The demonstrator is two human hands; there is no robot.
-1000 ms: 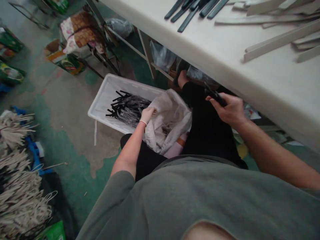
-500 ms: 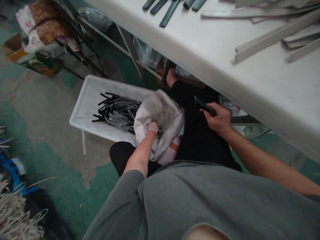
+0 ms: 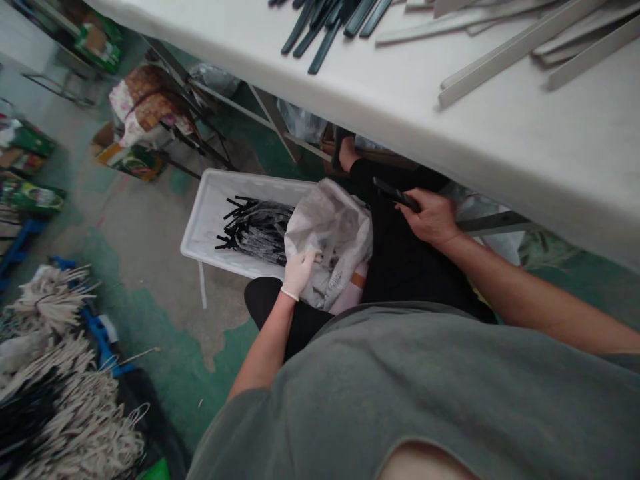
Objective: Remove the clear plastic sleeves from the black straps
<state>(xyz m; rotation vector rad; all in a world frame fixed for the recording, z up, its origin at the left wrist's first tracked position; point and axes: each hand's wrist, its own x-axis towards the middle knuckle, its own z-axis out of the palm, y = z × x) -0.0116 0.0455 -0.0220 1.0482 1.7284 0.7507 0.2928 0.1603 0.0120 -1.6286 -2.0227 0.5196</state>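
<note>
My right hand (image 3: 430,217) closing around dark strip (image 3: 395,195), long axis pointing up-left toward tray (image 3: 210,207); gloved left hand (image 3: 299,272) touching sack (image 3: 333,227) rim, grip unclear.

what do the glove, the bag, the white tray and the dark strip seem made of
The glove on the left hand: thin whitish rubber or latex, seemingly; tight and smooth. The bag: likely woven plastic sacking, dull grey-white, stiffly crumpled. The tray: hard white plastic, matte, moulded rim. The dark strip in the right hand: probably plastic; too small to tell.
</note>
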